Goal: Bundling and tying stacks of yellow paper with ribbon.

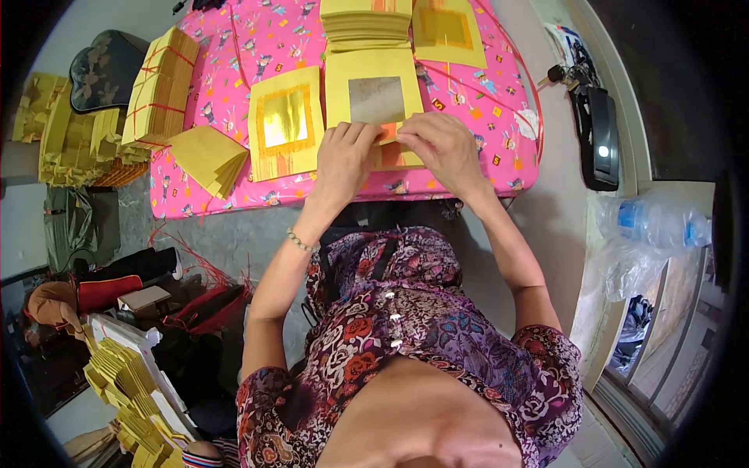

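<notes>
A yellow joss paper sheet with a silver foil square (375,98) lies in front of me on the pink table. My left hand (345,158) is closed, its fingertips pinching the near part of that sheet. From the other side my right hand (446,150) pinches the same part, close to the left fingertips. Between the hands an orange-red patch shows; the paper's near edge is partly hidden by my fingers. Left of my left hand lies another sheet with a gold foil square (284,118). Farther left sits a fanned bunch of folded yellow paper (209,158).
A thick stack of yellow paper (367,33) stands at the far middle, beside another gold-foil sheet (446,33). Bundles tied with red string (160,90) stand at the table's left edge. Plastic bottles (655,221) are at the right; more folded paper (129,374) is lower left.
</notes>
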